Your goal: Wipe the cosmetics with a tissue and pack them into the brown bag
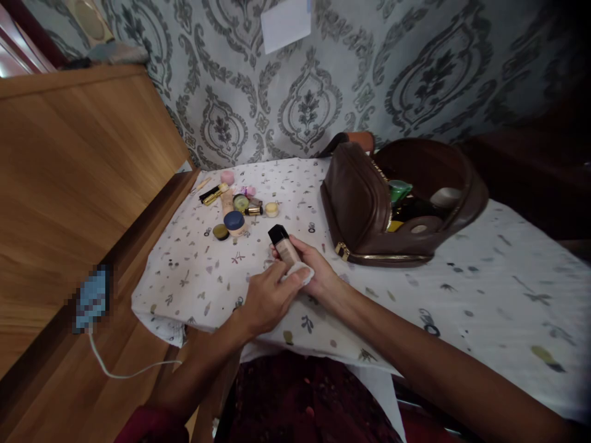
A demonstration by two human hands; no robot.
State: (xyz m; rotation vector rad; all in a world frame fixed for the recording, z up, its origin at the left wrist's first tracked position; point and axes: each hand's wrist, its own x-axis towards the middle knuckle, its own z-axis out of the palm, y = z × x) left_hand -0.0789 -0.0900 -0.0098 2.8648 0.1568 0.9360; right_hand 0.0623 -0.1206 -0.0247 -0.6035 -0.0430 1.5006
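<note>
A foundation bottle (287, 251) with a black cap is tilted in front of me, its cap pointing away to the upper left. My right hand (321, 271) wraps its fingers around the bottle from the right. Pinched under the thumb of my left hand (268, 295) is a white wipe (302, 275), pressed against the bottle's lower end. My hands partly hide the bottle's base. Beyond them lie a jar with a blue lid (234, 221), a small olive-lidded pot (220, 232) and a small yellow pot (271, 210).
An unzipped brown leather bag (357, 203) stands right of my hands with several items inside. More cosmetics, including a pink pot (227, 178), lie at the back left. A printed white cloth (198, 289) covers the table. A wooden panel (83, 166) borders the left side.
</note>
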